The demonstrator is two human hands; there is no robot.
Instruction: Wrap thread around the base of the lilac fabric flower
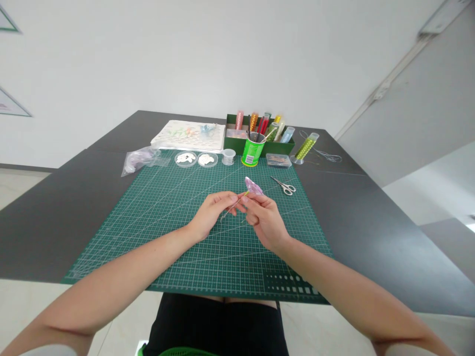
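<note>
Both hands meet above the middle of the green cutting mat (208, 257). My right hand (267, 220) pinches the base of a pale purple, shiny petal-like piece (253, 186), which sticks up past its fingers. A short yellow-green bit shows at that base, between the two hands. Thin strands (227, 213), like wire or thread, run from there down to the left under my left hand (215, 210). The left thumb and forefinger are pressed together beside the base; what exactly lies between them is too small to make out. White-handled scissors (285, 187) lie to the right.
Behind the hands stand a green can of tools (253, 151), a box (230, 123) of colourful tubes, two dishes of white pieces (185, 158), a small clear jar (228, 157) and a flat clear case (278, 160). A plastic bag (139, 159) lies left; a yellow-green tube (308, 147) leans right.
</note>
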